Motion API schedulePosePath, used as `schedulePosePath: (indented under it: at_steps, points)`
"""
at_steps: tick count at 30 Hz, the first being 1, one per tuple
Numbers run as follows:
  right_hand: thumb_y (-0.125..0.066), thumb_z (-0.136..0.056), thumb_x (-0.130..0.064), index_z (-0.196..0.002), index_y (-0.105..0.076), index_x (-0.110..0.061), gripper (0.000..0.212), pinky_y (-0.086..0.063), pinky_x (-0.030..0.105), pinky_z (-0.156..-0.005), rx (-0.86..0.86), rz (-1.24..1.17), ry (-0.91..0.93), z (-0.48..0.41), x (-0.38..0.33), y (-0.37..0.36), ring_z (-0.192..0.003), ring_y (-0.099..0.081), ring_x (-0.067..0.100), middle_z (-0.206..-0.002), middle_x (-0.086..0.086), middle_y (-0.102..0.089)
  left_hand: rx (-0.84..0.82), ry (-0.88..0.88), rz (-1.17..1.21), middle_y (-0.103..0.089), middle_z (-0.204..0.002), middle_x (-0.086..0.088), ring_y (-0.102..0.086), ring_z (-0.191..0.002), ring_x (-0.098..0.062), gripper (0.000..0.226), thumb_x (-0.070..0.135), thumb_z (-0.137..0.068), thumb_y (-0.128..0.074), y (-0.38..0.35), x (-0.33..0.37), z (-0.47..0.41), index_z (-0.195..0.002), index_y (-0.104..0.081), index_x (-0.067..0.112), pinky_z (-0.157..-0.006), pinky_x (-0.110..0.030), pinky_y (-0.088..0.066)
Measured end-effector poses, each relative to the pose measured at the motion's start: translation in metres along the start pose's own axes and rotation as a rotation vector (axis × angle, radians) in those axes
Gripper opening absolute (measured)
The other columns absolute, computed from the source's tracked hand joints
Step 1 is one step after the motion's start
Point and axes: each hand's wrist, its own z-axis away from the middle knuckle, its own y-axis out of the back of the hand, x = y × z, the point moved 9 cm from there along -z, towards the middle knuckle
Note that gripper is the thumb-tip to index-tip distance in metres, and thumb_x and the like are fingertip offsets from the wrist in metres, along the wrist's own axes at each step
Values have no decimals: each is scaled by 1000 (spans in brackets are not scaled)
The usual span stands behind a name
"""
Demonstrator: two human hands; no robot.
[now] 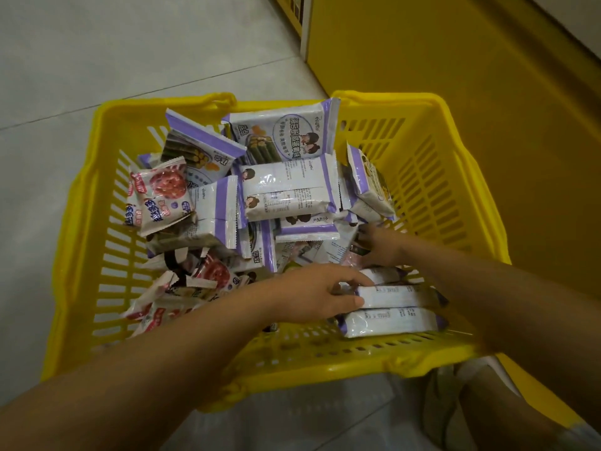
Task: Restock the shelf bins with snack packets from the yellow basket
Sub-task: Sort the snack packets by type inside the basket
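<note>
A yellow plastic basket (432, 177) stands on the floor, holding several snack packets. White-and-purple packets (289, 193) fill its middle and far side; white-and-red packets (159, 196) lie along its left side. My left hand (312, 294) reaches into the near right part and pinches the end of a white-and-purple packet (400, 296), one of a stack of three (390, 322) lying side by side. My right hand (379, 245) is just behind that stack, fingers curled down among the packets; what it holds is hidden.
A yellow shelf base (455, 60) runs along the right of the basket. Grey tiled floor (97, 60) lies to the left and behind. My knee and light clothing (507, 411) are at the lower right.
</note>
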Motion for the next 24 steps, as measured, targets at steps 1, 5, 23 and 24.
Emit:
schedulePosePath:
  at_steps: [1,5,23,24]
  points:
    - [-71,-83,-18,-145,-29,-12,75,-40,30,-97,10,-51,1,-2,2,-2,-128,-45,26,-146,7,-43,2,-3,3,-53,-136,8,-53,-111,-2,39,37,-97,-51,0,-2,0,-136,-47,38,-82,-6,-40]
    - [-75,-78,-9,-144,-29,-11,80,-40,24,-86,40,-204,12,-6,4,-4,-126,-48,24,-142,7,-47,10,-13,31,-50,-138,11,-48,-104,4,40,38,-97,-51,3,-5,0,-136,-46,39,-69,7,-34]
    - [-76,-75,-3,-123,-58,-6,52,-49,24,-77,308,-218,-75,8,5,20,-100,-61,20,-117,8,-65,-13,-16,36,-47,-141,14,-51,-121,-3,41,41,-96,-52,-1,-9,1,-136,-46,42,-85,-8,-36]
    - [-78,-75,-8,-117,-62,-8,45,-46,20,-71,319,-196,-58,11,3,22,-90,-62,16,-107,5,-67,-16,-16,34,-47,-142,13,-50,-121,-3,41,41,-96,-52,-1,-8,1,-137,-46,41,-86,-9,-35]
